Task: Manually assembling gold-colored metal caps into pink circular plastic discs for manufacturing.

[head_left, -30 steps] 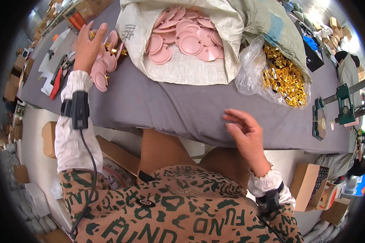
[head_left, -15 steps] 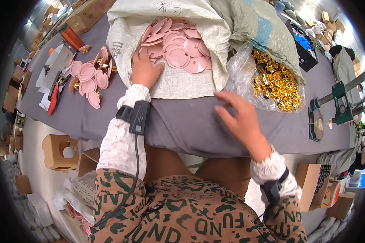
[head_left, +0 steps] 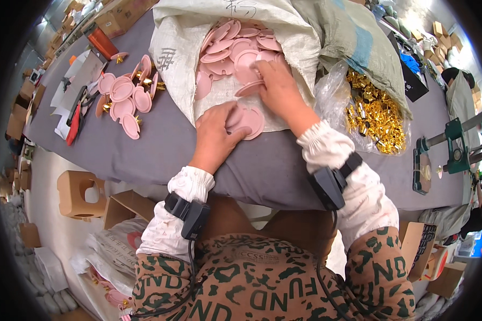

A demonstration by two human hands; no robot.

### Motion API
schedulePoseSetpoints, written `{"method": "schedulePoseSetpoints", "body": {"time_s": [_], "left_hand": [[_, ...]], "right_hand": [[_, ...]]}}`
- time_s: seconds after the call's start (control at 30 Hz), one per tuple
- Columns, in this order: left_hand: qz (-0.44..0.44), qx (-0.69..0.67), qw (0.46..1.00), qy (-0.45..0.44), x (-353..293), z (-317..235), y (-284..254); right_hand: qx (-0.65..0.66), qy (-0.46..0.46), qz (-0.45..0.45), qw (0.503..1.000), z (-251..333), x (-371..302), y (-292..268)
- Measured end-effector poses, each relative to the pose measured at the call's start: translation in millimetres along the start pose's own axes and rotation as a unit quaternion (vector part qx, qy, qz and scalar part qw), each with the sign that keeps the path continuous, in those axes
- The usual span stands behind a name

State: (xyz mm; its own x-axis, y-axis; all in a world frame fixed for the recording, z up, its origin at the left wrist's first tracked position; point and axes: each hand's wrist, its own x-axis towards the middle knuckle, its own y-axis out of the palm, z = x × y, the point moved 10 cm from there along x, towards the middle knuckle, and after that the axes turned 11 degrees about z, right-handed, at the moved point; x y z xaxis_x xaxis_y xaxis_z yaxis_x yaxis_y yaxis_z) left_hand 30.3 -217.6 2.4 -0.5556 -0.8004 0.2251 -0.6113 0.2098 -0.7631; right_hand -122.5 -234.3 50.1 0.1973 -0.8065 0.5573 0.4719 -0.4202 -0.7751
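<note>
A grey-clothed table (head_left: 273,184) carries everything here; a white sack (head_left: 300,45) lies open on it, mouth toward the person, with a green sack (head_left: 334,40) to its right and a green press (head_left: 455,147) near the right end. A clear bag (head_left: 326,91) lies just below the green sack. The left hand (head_left: 213,134) is closed on a couple of overlapping discs (head_left: 253,124) at the sack's lower lip, thumb along their near edge. The right hand (head_left: 280,88), over the sack's mouth, seems to pinch a tilted disc (head_left: 249,89) by its right edge, though its thumb is mostly hidden. More pink discs (head_left: 219,47) heap inside the sack, and a cluster with gold pieces attached (head_left: 122,89) lies to the left. The discs look light, thin and stiff, probably smooth enough to slide over one another; the rim should give the surest hold, with thumb and fingers on opposite faces. Smallest are the loose gold parts (head_left: 377,117) spilling from the clear bag.
</note>
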Motion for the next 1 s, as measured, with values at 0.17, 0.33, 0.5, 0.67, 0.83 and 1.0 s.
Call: {"method": "schedulePoseSetpoints", "body": {"time_s": [0.17,0.33,0.5,0.67,0.83,1.0], "left_hand": [[-0.048,0.051,0.995,0.065,-5,-6,-3],[0.011,0.077,0.997,0.026,11,-8,-9],[0.005,-0.047,0.999,-0.001,9,-25,-19],[0.065,0.033,0.99,0.12,7,-59,28],[-0.023,-0.378,0.923,-0.067,-1,-23,20],[0.039,-0.842,0.538,-0.006,-10,-78,50]], "right_hand": [[0.023,0.015,0.084,0.996,17,-31,1],[0.047,0.035,0.062,0.996,18,-38,-10],[0.169,0.261,-0.011,0.95,-34,-56,-33],[0.107,0.26,-0.038,0.959,-39,-80,-40],[0.099,0.244,-0.092,0.96,-1,-97,-73],[0.043,0.087,-0.103,0.99,70,-106,-82]]}}
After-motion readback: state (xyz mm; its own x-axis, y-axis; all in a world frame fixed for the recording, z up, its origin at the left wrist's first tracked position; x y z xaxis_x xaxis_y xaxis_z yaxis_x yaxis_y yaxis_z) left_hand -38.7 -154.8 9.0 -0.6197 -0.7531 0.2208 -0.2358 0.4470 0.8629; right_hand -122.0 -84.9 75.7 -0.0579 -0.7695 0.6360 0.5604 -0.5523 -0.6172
